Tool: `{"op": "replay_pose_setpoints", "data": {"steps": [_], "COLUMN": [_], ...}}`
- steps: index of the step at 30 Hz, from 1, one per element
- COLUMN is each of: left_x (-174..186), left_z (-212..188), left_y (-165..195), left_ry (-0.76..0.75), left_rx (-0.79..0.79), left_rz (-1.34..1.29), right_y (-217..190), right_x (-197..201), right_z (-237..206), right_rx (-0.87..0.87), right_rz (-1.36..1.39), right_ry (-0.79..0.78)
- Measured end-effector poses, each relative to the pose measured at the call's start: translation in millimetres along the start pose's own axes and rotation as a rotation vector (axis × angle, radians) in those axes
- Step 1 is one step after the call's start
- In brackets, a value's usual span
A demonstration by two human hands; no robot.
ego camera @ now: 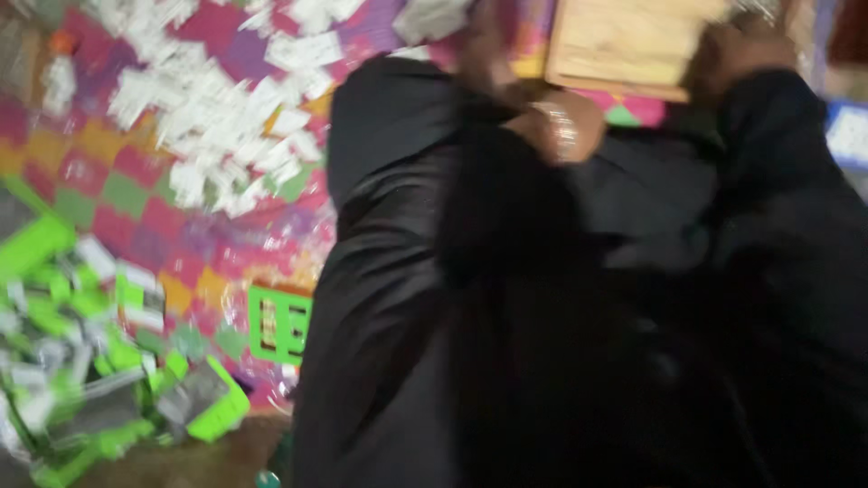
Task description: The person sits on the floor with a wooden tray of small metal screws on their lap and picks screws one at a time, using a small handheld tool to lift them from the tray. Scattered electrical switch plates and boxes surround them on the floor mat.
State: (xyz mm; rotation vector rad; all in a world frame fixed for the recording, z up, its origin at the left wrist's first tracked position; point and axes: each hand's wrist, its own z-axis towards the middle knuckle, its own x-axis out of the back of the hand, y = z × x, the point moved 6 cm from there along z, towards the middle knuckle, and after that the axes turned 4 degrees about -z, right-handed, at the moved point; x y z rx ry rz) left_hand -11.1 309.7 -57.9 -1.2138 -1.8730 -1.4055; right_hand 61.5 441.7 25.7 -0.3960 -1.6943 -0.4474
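The view is badly blurred. A flat pale wooden board (624, 41) lies at the top edge. My right hand (737, 50) sits against its right side and seems to grip it, with a black sleeve behind it. My left hand (488, 50) is raised just left of the board; its fingers are smeared, and I cannot tell whether it touches the board. A shiny bangle (561, 131) circles the wrist below it. My black clothing (561, 316) fills the middle and right of the view.
A mat of pink, purple, orange and green squares (136, 181) covers the floor. On it lies a heap of small white pieces (217, 108). Bright green plastic parts (81, 361) pile up at lower left, beside a green slotted piece (278, 323). A blue object (850, 136) shows at the right edge.
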Motion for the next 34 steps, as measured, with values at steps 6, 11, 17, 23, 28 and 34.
{"op": "replay_pose_setpoints", "data": {"steps": [6, 11, 17, 23, 28, 34], "left_x": [57.4, 42.1, 12.5, 33.0, 68.7, 19.8], "left_z": [-38.7, -27.6, -19.3, -28.9, -46.6, -4.5], "left_y": [-118.9, -72.7, 14.3, -40.8, -116.3, -35.7], "left_ry": [0.084, 0.018, -0.057, -0.016, 0.036, -0.110], "left_rx": [0.439, 0.289, 0.013, 0.165, 0.426, 0.151], "left_rz": [0.071, 0.014, -0.089, -0.028, 0.063, -0.020], "right_y": [10.9, 25.9, 10.3, 8.2, 3.0, 29.7], "right_x": [-43.4, -65.8, -70.0, -71.6, -28.4, -10.0], "right_z": [14.7, 13.3, 17.2, 17.0, 14.8, -6.8], "right_rx": [-0.145, -0.501, -0.122, -0.147, -0.122, -0.259], "right_rz": [-0.191, 0.134, -0.225, 0.013, 0.021, 1.079], "right_ry": [-0.319, -0.354, -0.424, -0.607, -0.209, -0.165]}}
